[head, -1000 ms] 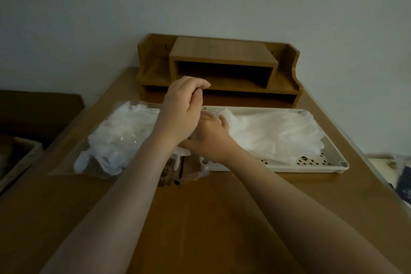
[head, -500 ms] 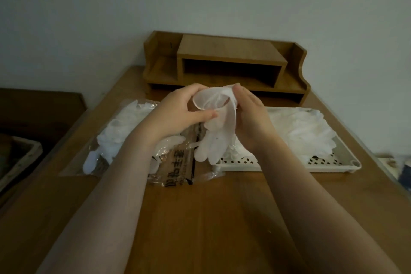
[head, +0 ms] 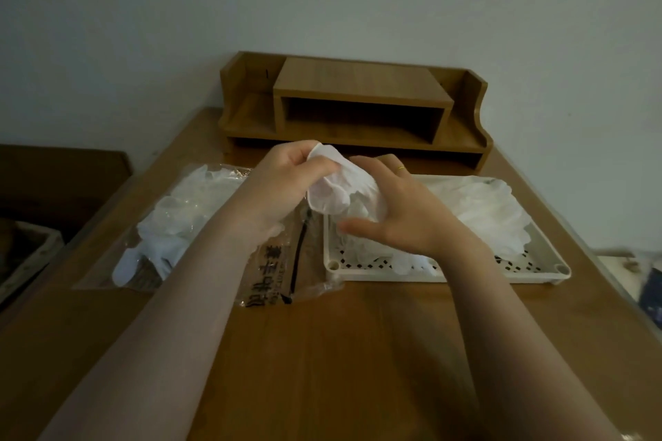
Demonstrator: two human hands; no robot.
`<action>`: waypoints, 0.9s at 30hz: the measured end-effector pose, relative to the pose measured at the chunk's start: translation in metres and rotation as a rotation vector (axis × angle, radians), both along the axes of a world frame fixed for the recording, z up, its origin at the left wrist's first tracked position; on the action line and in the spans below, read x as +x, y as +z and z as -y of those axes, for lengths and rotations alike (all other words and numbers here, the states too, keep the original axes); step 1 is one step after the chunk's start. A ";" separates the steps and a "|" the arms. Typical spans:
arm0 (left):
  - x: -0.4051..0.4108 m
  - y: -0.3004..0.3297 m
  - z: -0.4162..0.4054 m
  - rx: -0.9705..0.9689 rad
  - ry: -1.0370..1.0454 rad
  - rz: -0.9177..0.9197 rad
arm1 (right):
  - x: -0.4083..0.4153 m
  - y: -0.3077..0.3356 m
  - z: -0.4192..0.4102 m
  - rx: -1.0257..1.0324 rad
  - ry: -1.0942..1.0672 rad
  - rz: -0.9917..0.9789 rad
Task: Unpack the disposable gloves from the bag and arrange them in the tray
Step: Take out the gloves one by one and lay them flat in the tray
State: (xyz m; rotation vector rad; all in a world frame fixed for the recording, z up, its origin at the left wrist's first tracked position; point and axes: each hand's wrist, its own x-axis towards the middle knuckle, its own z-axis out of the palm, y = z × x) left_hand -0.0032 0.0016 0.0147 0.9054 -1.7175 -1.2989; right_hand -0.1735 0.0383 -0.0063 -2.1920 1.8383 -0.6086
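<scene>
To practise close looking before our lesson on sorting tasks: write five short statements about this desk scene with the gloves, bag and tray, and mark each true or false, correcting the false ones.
1. The left hand pinches a glove by its cuff. True.
2. The tray holds no gloves yet. False: a pile of gloves already lies in it.
3. The bag lies on the desk to the left of the tray. True.
4. The right hand rests flat on the bag. False: it is over the tray's left end, against the held glove.
5. The wooden shelf stands at the near edge of the desk. False: it stands at the far edge, against the wall.
</scene>
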 end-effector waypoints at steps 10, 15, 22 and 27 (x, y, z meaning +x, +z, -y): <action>0.001 -0.005 0.004 0.245 -0.048 -0.198 | -0.028 0.004 -0.010 0.169 -0.063 0.300; -0.005 -0.015 0.007 0.265 -0.001 -0.214 | -0.038 0.012 -0.021 0.343 -0.077 0.241; -0.013 -0.022 0.011 0.347 0.208 -0.381 | -0.050 0.019 -0.022 0.185 -0.195 0.581; -0.020 -0.030 0.011 0.387 0.363 -0.240 | -0.051 0.023 -0.024 0.173 -0.196 0.857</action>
